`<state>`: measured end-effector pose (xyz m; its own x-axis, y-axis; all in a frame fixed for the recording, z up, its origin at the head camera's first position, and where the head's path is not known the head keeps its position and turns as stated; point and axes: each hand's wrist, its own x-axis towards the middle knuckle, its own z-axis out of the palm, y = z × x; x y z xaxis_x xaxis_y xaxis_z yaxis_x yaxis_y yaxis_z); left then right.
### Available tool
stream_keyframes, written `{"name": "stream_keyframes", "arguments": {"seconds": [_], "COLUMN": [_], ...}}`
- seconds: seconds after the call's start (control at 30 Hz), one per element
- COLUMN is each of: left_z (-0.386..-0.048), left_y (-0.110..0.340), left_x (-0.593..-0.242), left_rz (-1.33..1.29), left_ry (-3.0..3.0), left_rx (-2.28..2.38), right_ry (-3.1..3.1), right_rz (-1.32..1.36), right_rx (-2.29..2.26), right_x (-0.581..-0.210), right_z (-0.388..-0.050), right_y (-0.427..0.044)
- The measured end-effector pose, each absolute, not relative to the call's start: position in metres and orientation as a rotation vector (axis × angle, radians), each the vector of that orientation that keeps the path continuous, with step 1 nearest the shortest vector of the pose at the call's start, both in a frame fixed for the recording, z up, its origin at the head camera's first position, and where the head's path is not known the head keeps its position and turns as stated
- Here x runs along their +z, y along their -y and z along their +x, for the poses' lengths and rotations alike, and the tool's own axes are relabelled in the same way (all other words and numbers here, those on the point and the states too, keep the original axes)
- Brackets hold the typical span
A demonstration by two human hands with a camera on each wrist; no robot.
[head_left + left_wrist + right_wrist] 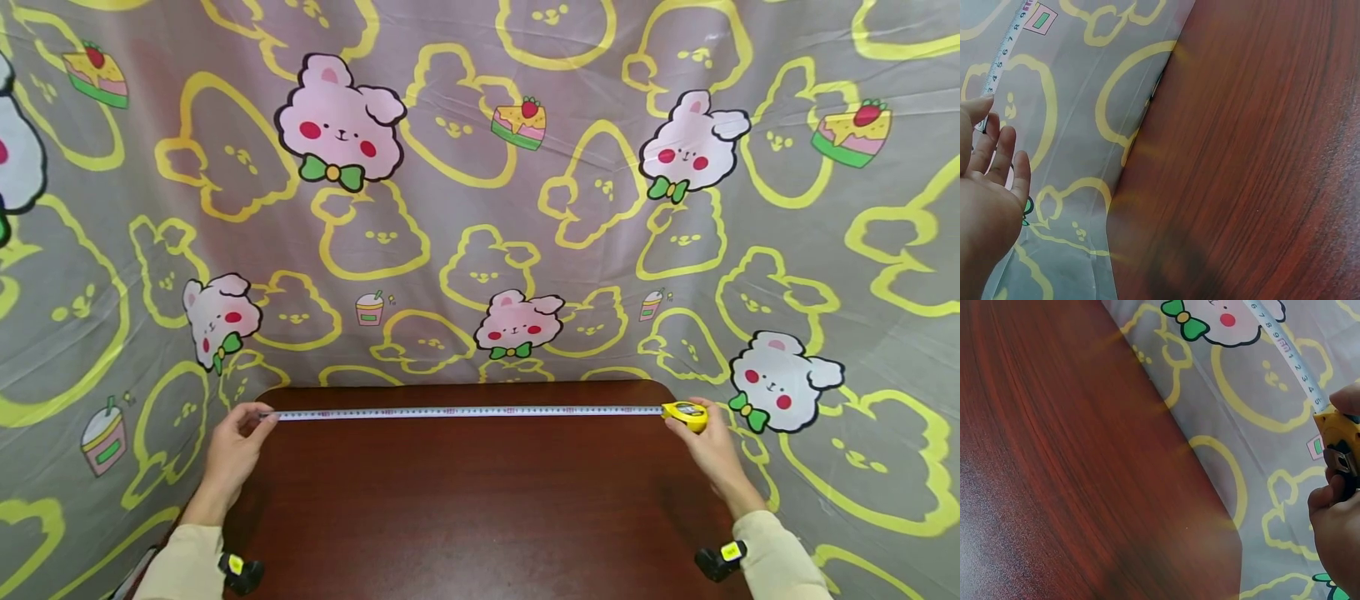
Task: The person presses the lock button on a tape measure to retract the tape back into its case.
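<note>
The tape [480,412] runs straight from the left hand [236,450], which pinches its end, to the right hand [708,447], curled round the case [688,414]. Should the pinch slip, the tape could snap back.

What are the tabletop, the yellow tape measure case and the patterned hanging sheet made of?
Tabletop: glossy wood or wood-look laminate, from its dark grain and glare.
Tape measure case: probably hard plastic, its yellow even and smooth.
Hanging sheet: thin fabric or plastic film, slightly shiny, creased.
</note>
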<state>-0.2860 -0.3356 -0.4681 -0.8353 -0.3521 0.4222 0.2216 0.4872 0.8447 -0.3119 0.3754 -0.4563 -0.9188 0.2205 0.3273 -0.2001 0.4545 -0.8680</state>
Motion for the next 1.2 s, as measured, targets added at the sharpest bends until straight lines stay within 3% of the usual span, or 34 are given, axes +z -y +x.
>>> {"name": "stream_keyframes", "arguments": {"seconds": [1.2], "left_z": [-0.289], "left_y": [0.325], "left_x": [-0.467], "left_rz": [0.086], "left_ry": [2.215], "left_rx": [-1.321], "right_ry": [2.412], "right_rz": [-0.006], "right_rx": [1.439], "right_x": [-0.457], "right_z": [-0.31], "right_y": [-0.359]}}
